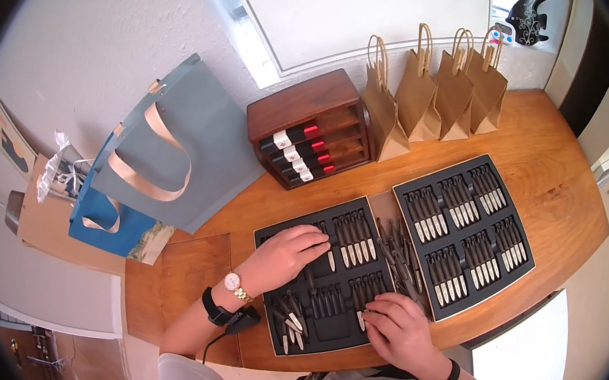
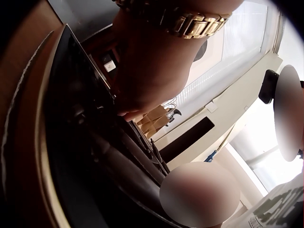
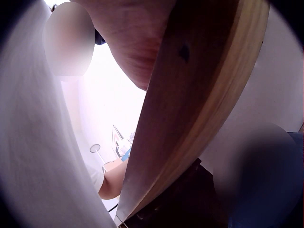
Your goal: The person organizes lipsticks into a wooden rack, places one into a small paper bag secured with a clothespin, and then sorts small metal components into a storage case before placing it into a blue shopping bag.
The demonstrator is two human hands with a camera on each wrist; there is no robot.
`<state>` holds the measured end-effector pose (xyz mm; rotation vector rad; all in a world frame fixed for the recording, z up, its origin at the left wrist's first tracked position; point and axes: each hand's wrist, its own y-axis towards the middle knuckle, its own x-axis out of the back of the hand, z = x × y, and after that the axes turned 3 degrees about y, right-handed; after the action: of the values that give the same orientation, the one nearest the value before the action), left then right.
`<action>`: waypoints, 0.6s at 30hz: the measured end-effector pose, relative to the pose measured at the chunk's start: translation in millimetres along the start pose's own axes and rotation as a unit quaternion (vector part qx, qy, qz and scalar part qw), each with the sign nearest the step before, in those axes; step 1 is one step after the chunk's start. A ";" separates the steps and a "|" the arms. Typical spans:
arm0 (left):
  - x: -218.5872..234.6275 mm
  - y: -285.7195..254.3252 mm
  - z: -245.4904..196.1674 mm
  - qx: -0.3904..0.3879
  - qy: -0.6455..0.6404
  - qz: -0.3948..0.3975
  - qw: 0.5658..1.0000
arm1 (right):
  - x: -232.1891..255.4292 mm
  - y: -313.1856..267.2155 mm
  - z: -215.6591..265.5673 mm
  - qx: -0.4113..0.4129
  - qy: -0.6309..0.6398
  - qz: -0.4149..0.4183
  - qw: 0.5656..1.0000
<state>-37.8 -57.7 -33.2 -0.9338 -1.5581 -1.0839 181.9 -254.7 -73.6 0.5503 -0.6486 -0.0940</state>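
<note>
Slim dark sticks with white-labelled ends (image 1: 357, 252) fill sections of a black compartment tray (image 1: 335, 330). My left hand (image 1: 285, 258) reaches over the tray's far left section, fingers bent, fingertips beside one white-ended stick (image 1: 331, 261); its thumb side is hidden. At the near right section, my right hand (image 1: 401, 330) pinches the white end of a stick (image 1: 361, 321) between thumb and fingers. Several sticks (image 1: 294, 321) lie crisscrossed in the near left section. In the left wrist view, the left hand (image 2: 147, 80) bends down over the dark tray.
A second filled tray (image 1: 482, 299) stands at the right, with loose dark sticks (image 1: 400, 261) between the trays. Behind are a wooden rack (image 1: 305, 106) and brown paper bags (image 1: 419, 102). Large gift bags (image 1: 200, 136) stand at the left; a black device (image 1: 242, 321) lies by the left wrist.
</note>
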 end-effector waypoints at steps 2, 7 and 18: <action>0.1 0.6 0.1 -0.001 -0.004 0.003 1.000 | -0.1 0.5 0.0 0.000 -0.001 0.000 1.000; 1.1 3.4 -3.0 0.013 -0.009 0.011 1.000 | 0.1 2.6 1.2 -0.003 -0.001 0.001 1.000; 7.1 -2.4 -13.1 0.063 -0.031 0.003 0.998 | -0.8 2.1 1.3 0.008 -0.011 -0.004 1.000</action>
<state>-37.9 -70.4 -25.3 -0.8929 -1.6538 -0.9500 180.3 -253.3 -72.1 0.5676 -0.6695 -0.1036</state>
